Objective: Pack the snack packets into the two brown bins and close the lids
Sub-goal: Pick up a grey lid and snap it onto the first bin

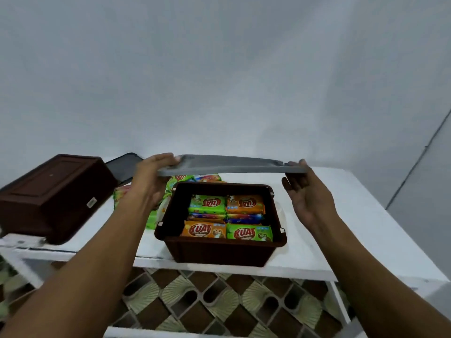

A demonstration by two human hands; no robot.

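The white worktop (341, 215) is seen across the middle of the frame. At the left, an upturned bin (58, 191) is lying bottom up, with a dark lid (124, 167) behind it. The open bin (219, 250) is set in the middle, near the front edge, and is filled with snack packets (227, 215) in neat rows. Some loose packets (185, 178) are left on the worktop behind it and to its left.

A grey lid (231, 165) is held in the air above the open bin, a bit toward the back. Its left end is clasped by the left grip (151, 176), with fingers curled over the edge. The right grip (307, 191) is not closed. Its straight fingers are pressed against the right end.

The lid should be brought forward and kept flat. It should be lined up with all four corners of the rim, then lowered and pressed down evenly.
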